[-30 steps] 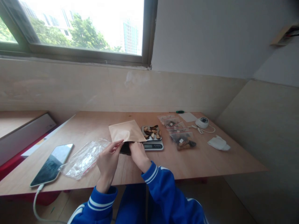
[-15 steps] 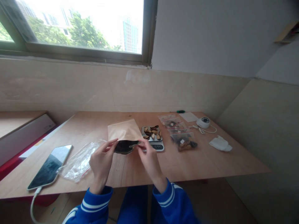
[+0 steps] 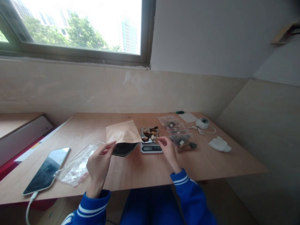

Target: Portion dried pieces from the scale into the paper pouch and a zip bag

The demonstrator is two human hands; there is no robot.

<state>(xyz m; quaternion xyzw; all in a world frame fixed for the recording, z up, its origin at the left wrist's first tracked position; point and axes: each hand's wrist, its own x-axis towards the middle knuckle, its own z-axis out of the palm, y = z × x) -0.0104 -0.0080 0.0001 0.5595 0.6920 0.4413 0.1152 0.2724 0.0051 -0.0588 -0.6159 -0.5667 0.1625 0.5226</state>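
Note:
My left hand [image 3: 100, 161] grips the near edge of a kraft paper bag [image 3: 123, 131], whose dark mouth gapes toward me. On the table right of the bag stands a small digital scale [image 3: 143, 149] with a lit display. Several dried brown and tan slices [image 3: 147, 133], perhaps dried mushroom, are spread over its metal plate. My right hand [image 3: 168, 150] reaches to the plate's near right corner, thumb and fingers pinched together on one dried slice, mostly hidden by the fingertips.
Zip bags [image 3: 184, 142] holding dark dried pieces lie right of the scale. Beyond are a white dome camera [image 3: 202, 123] with its cable, a crumpled tissue [image 3: 219, 144] and a green-handled tool [image 3: 180, 112]. A clear plastic bag [image 3: 78, 164] and a charging phone [image 3: 48, 170] lie left.
My right hand has left the bag's mouth and moved right to the slices on the scale. The left hand keeps its grip on the bag, whose opening now sags lower.

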